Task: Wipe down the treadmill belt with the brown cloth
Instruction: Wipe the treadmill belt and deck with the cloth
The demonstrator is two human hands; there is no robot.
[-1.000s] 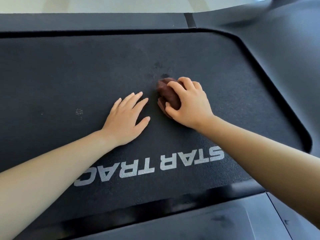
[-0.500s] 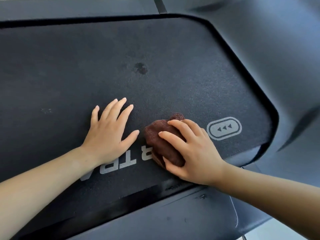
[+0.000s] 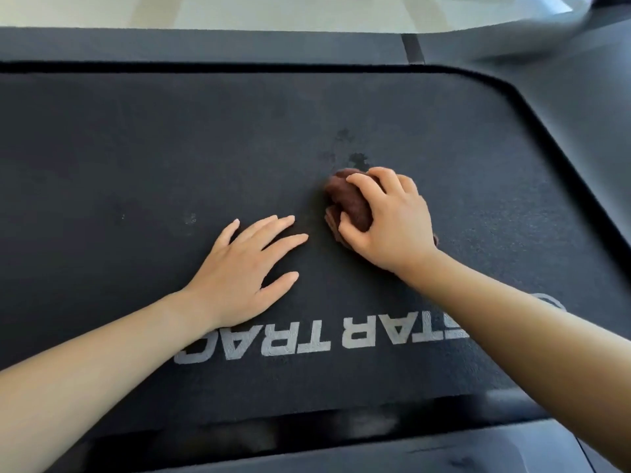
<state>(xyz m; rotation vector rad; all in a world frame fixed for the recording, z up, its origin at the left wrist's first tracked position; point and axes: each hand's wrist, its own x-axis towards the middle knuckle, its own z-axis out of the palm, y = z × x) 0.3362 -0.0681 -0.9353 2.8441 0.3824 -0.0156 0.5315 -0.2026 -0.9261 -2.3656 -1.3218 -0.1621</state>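
The black treadmill belt [image 3: 136, 158] fills most of the view, with white "STAR TRAC" lettering [image 3: 307, 339] near its front edge. A bunched brown cloth [image 3: 348, 199] lies on the belt right of centre. My right hand [image 3: 392, 223] grips the cloth from above, fingers curled over it, and presses it onto the belt. Just beyond the cloth are dark smudges [image 3: 356, 160]. My left hand [image 3: 246, 274] rests flat on the belt to the left of the cloth, fingers spread and straight, a short gap away from it.
Dark grey side rails frame the belt at the far side [image 3: 205, 46] and at the right [image 3: 580, 131]. A grey cover panel [image 3: 375, 455] borders the near edge. Pale floor [image 3: 239, 8] shows beyond the treadmill. A faint light mark [image 3: 189, 218] sits on the belt.
My right hand has pushed the cloth away from the lettering, up the belt toward the dark smudges. My left hand stays flat on the belt.
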